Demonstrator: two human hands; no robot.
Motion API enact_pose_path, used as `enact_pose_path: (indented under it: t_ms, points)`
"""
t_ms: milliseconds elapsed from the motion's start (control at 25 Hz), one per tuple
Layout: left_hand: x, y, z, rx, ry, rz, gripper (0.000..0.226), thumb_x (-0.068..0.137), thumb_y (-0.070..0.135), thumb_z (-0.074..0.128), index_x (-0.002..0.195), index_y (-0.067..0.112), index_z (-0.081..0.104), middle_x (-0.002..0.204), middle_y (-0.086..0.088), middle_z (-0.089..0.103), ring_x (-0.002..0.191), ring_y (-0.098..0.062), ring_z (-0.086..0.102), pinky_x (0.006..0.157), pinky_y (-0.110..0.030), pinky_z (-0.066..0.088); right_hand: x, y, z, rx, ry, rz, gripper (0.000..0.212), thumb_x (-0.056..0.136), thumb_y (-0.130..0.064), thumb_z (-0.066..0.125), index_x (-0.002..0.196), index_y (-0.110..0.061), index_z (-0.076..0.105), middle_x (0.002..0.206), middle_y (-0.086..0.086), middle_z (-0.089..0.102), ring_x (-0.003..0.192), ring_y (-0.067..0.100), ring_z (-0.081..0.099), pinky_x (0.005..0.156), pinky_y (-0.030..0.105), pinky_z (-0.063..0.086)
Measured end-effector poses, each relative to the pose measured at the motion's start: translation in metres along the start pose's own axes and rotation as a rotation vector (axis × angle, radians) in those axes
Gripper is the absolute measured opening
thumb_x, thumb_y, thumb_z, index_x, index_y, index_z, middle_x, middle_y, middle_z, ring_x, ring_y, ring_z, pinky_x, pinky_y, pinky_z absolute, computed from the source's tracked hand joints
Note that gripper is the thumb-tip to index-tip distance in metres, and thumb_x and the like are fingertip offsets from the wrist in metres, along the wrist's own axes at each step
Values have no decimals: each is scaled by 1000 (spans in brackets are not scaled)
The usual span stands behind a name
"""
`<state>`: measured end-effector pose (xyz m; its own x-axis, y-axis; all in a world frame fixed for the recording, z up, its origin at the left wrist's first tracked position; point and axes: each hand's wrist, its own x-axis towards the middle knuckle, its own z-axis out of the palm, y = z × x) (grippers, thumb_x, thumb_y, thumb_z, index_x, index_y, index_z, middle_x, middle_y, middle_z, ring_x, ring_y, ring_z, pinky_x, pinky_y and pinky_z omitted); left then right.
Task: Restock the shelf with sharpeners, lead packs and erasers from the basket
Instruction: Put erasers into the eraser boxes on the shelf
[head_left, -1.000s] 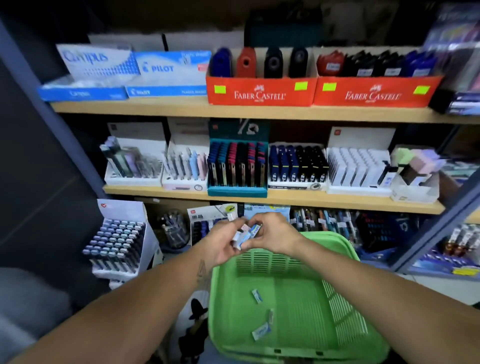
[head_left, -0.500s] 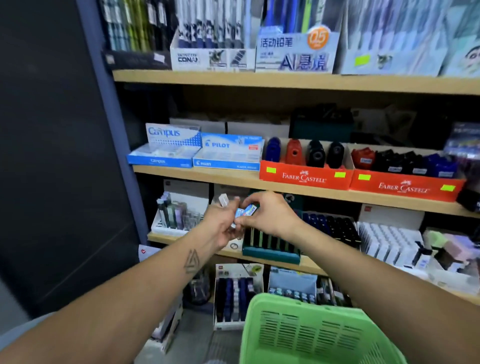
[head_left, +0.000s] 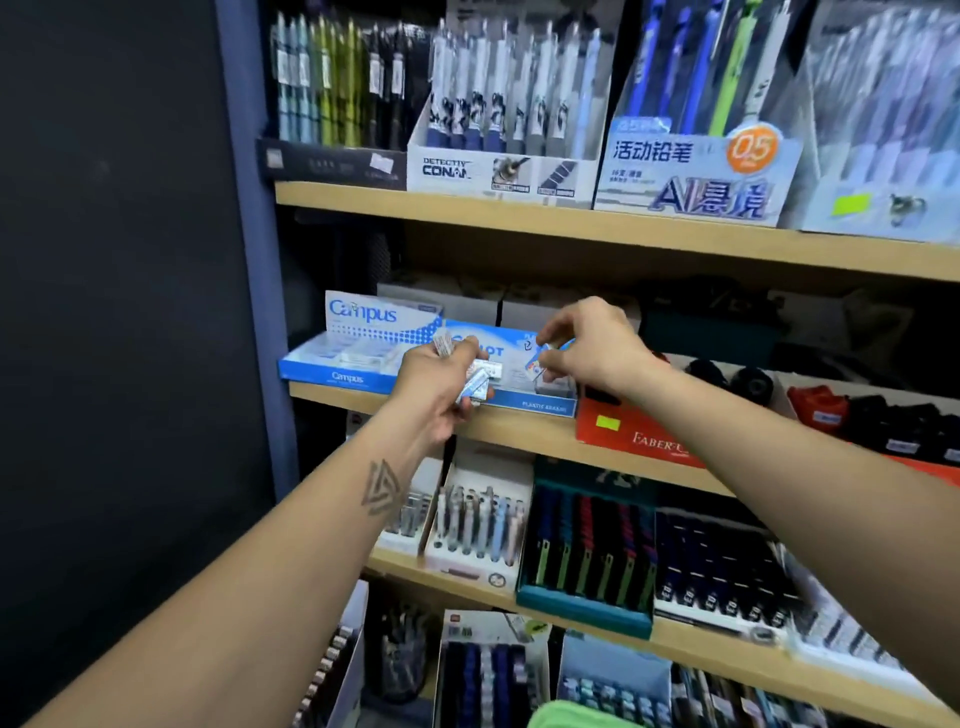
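Left hand (head_left: 441, 387) is gripping a bunch of wrapped erasers (head_left: 478, 382). Right hand (head_left: 592, 348) is pinching one eraser (head_left: 537, 358) over the blue eraser box (head_left: 535, 405) on the shelf (head_left: 519, 431). Green basket (head_left: 576, 717) is showing at the bottom edge.

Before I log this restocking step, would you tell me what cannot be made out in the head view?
- Erasers in the left hand: the count is unclear, since fingers cover them.
- Pilot box: both hands hide its contents.
- Eraser pinched by the right hand: print too blurred to read.
- Green basket: cut off by the bottom edge.
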<state>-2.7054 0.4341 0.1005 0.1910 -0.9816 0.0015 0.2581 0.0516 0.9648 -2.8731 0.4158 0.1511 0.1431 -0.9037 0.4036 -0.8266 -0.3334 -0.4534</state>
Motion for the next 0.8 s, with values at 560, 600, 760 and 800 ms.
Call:
enact_pose_path:
  t_ms: [560, 600, 760, 800]
  points:
    - [30, 3, 5, 427, -16, 134, 16, 98, 21, 60, 94, 10, 70, 70, -9, 58, 46, -19, 51, 32, -16, 31, 54, -9, -3, -514, -273, 53, 32, 72, -26, 88, 94, -16, 67, 96, 2, 68, 92, 20, 66, 83, 40, 60]
    - [32, 2, 4, 441, -20, 123, 15, 98, 20, 60, 93, 9, 70, 69, -9, 57, 46, -20, 51, 32, -16, 30, 55, -8, 0, -526, -292, 55, 33, 72, -26, 88, 96, -16, 67, 98, 2, 68, 92, 20, 66, 83, 40, 60]
    - [34, -1, 1, 478, -22, 94, 18, 99, 20, 58, 97, 8, 71, 70, -6, 57, 47, -19, 51, 33, -16, 32, 52, -7, 9, -676, -320, 3, 32, 76, -30, 85, 92, -20, 59, 104, 1, 66, 98, 22, 62, 86, 42, 57]
    - [35, -2, 0, 482, -24, 91, 17, 99, 20, 58, 96, 8, 70, 71, -6, 57, 48, -19, 51, 33, -16, 33, 50, -7, 8, -736, -332, -18, 35, 77, -31, 84, 94, -21, 55, 102, 0, 63, 99, 22, 61, 86, 41, 55]
